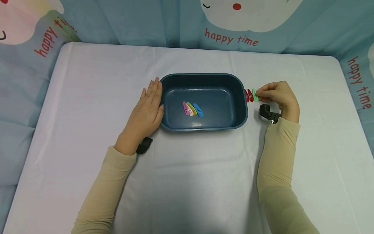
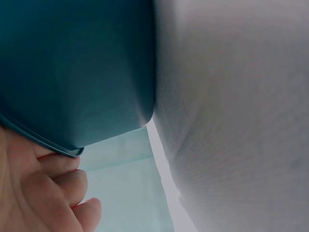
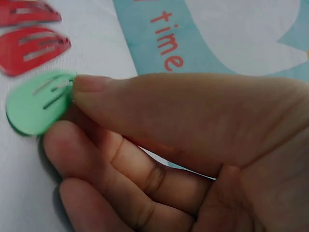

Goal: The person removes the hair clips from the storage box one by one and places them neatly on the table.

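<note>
My left hand (image 1: 144, 113) lies with straight fingers against the left rim of a dark blue rectangular basin (image 1: 217, 104). In the left wrist view, its fingers (image 2: 58, 193) are at the rim and the basin wall (image 2: 96, 72) fills the upper left. My right hand (image 1: 279, 94), right of the basin, pinches a green snap hair clip (image 3: 34, 106) at its narrow end between thumb and finger. Beside that clip, two red hair clips (image 3: 34, 48) lie on the white cloth near the basin's right wall. Inside the basin are several hair clips, among them a pink one (image 1: 186, 108) and a blue one (image 1: 198, 110).
A white cloth (image 1: 190, 178) covers the table under the basin. Light blue curtains (image 1: 140, 22) with printed figures and red lettering hang along the back and sides. Each wrist wears a black strap mount (image 1: 267, 113).
</note>
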`<action>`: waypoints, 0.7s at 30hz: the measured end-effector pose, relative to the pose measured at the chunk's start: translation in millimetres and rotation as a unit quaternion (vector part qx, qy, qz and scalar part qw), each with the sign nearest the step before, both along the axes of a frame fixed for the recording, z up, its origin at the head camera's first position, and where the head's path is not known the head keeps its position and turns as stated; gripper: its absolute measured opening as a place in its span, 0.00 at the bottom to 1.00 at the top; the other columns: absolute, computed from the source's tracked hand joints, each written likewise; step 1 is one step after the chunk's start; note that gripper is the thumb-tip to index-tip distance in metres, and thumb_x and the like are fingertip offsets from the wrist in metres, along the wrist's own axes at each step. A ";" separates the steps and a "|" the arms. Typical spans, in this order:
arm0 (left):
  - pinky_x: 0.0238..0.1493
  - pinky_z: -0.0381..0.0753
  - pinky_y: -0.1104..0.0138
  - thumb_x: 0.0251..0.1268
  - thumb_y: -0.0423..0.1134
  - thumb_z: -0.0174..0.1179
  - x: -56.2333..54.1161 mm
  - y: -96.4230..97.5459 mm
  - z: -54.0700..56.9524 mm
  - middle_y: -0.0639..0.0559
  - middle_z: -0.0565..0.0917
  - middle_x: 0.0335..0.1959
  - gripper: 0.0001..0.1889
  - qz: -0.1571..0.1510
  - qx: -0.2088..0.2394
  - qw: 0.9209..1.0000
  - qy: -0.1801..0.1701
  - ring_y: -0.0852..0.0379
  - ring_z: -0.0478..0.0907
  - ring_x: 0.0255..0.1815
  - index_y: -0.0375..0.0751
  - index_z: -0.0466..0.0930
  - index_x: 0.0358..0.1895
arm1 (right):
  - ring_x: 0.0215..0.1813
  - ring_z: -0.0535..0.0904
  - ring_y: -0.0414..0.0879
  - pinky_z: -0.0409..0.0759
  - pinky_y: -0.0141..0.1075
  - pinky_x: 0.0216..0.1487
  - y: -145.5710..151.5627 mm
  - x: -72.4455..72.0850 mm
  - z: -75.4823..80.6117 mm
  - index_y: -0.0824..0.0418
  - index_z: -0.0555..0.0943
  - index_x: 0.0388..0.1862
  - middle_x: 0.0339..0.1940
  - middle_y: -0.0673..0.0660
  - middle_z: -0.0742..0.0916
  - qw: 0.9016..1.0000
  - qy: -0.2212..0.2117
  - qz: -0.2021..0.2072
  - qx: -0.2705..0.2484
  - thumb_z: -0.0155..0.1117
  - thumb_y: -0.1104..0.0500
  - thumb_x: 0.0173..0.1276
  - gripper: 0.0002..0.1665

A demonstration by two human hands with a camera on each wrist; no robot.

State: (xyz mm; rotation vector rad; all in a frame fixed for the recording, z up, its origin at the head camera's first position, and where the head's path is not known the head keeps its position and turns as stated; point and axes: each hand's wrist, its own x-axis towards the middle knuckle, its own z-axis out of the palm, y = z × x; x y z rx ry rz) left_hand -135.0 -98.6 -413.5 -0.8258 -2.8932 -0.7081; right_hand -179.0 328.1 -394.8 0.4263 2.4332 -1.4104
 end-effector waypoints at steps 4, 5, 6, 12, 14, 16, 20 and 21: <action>0.72 0.38 0.56 0.72 0.40 0.38 -0.2 -0.3 0.1 0.40 0.42 0.76 0.31 0.000 0.000 1.000 -0.002 0.50 0.36 0.76 0.27 0.42 0.73 | 0.24 0.80 0.36 0.79 0.26 0.30 0.9 0.4 0.8 0.54 0.86 0.23 0.20 0.43 0.84 1.000 -0.004 0.001 0.013 0.66 0.61 0.62 0.08; 0.72 0.38 0.56 0.72 0.40 0.38 -0.3 -0.4 0.0 0.40 0.42 0.76 0.32 0.000 0.000 1.000 -0.003 0.50 0.36 0.76 0.27 0.42 0.73 | 0.24 0.80 0.36 0.79 0.26 0.30 1.1 0.7 1.3 0.55 0.86 0.24 0.20 0.44 0.84 1.000 -0.007 0.000 0.014 0.67 0.61 0.62 0.08; 0.72 0.38 0.56 0.72 0.40 0.38 -0.4 -0.3 0.1 0.40 0.42 0.76 0.32 0.000 0.000 1.000 -0.003 0.50 0.36 0.76 0.27 0.42 0.73 | 0.24 0.81 0.36 0.80 0.26 0.31 1.6 1.0 1.5 0.55 0.86 0.24 0.20 0.44 0.85 1.000 -0.008 0.000 0.014 0.67 0.61 0.62 0.08; 0.72 0.38 0.56 0.72 0.39 0.39 -0.1 -0.3 -0.2 0.40 0.42 0.76 0.32 0.000 0.000 1.000 -0.004 0.51 0.35 0.76 0.28 0.42 0.73 | 0.25 0.82 0.36 0.80 0.27 0.32 3.7 1.3 1.6 0.53 0.86 0.23 0.20 0.45 0.85 1.000 -0.013 -0.005 -0.007 0.66 0.62 0.62 0.09; 0.72 0.38 0.55 0.72 0.39 0.39 -0.3 -0.3 -0.5 0.40 0.42 0.76 0.32 0.000 0.000 1.000 -0.003 0.50 0.36 0.76 0.28 0.42 0.73 | 0.25 0.82 0.36 0.80 0.27 0.32 4.3 1.6 1.7 0.53 0.86 0.22 0.21 0.45 0.85 1.000 -0.010 -0.008 -0.018 0.66 0.63 0.62 0.10; 0.72 0.38 0.56 0.72 0.39 0.38 -0.4 -0.6 -0.7 0.40 0.42 0.76 0.32 0.000 0.001 1.000 -0.002 0.50 0.36 0.76 0.28 0.42 0.73 | 0.25 0.82 0.36 0.80 0.28 0.32 5.2 1.8 1.8 0.53 0.86 0.22 0.21 0.45 0.85 1.000 -0.006 -0.011 -0.028 0.65 0.64 0.62 0.10; 0.72 0.38 0.56 0.72 0.40 0.38 -0.5 -0.8 -1.0 0.40 0.42 0.76 0.32 0.002 -0.001 1.000 -0.001 0.51 0.35 0.76 0.28 0.42 0.73 | 0.26 0.83 0.37 0.81 0.28 0.33 7.0 2.8 2.6 0.54 0.86 0.22 0.22 0.46 0.86 0.999 0.003 -0.019 -0.050 0.64 0.65 0.63 0.12; 0.72 0.38 0.56 0.72 0.39 0.38 -0.4 -0.8 -1.0 0.40 0.42 0.76 0.32 0.002 -0.001 1.000 -0.002 0.51 0.35 0.76 0.28 0.41 0.73 | 0.26 0.83 0.37 0.81 0.28 0.33 7.4 3.0 2.6 0.54 0.86 0.22 0.22 0.46 0.86 0.998 0.005 -0.021 -0.054 0.64 0.66 0.63 0.12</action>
